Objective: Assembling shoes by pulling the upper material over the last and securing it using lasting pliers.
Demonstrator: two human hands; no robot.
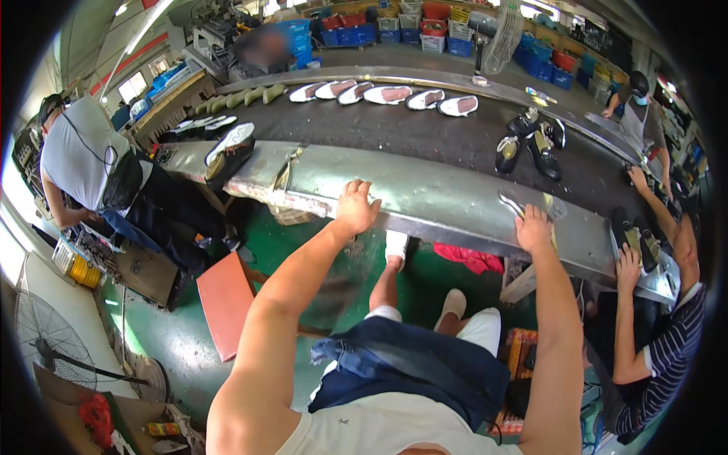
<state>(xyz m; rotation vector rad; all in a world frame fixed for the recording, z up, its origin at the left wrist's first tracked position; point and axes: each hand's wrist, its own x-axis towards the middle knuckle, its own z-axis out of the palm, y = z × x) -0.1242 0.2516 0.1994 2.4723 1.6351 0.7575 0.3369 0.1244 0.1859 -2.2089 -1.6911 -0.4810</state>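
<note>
My left hand [358, 206] rests on the metal ledge [432, 201] along the conveyor's near side, its fingers laid over the sheet metal, holding nothing. Further right, my right hand [535, 229] also lies on that ledge with its fingers stretched out. Just beyond its fingertips is a curved metal tool [512, 202], perhaps pincers; whether the hand touches it I cannot tell. On the dark belt [341, 133] past my hands sits a row of white shoe uppers [389, 95]. Several black shoes [543, 150] stand in a cluster to the right.
A white-and-dark shoe [230, 148] sits on the ledge at left, with green shoe forms [254, 96] beyond. Co-workers stand at left [95, 159] and far right; a striped-sleeved person [667, 356] handles dark shoes beside me. A brown stool [226, 303] and floor fan [57, 341] are at left.
</note>
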